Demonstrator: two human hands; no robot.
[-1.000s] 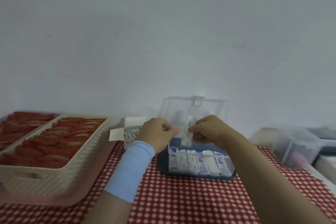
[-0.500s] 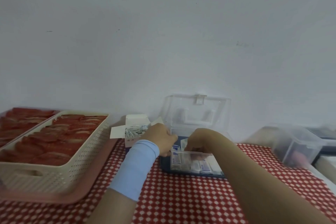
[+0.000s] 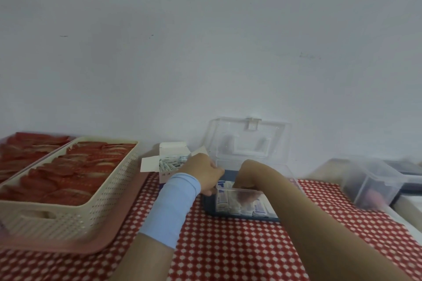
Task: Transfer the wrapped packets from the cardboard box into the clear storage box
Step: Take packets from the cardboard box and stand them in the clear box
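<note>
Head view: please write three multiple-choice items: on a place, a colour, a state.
1. Where does the cardboard box stand?
A. left of the clear storage box
B. right of it
C. on it
2. What colour is the sleeve?
A. black
B. green
C. light blue
3. How is the lid?
A. shut
B. open, upright
C. taken off
1 A: it stands at that box's left. 2 C: pale blue cloth covers the left wrist. 3 B: it rises behind the box.

We see a clear glossy plastic storage box (image 3: 251, 143), a matt cardboard box (image 3: 170, 151), and a perforated plastic basket (image 3: 75, 214) on checked cloth (image 3: 228, 246).
</note>
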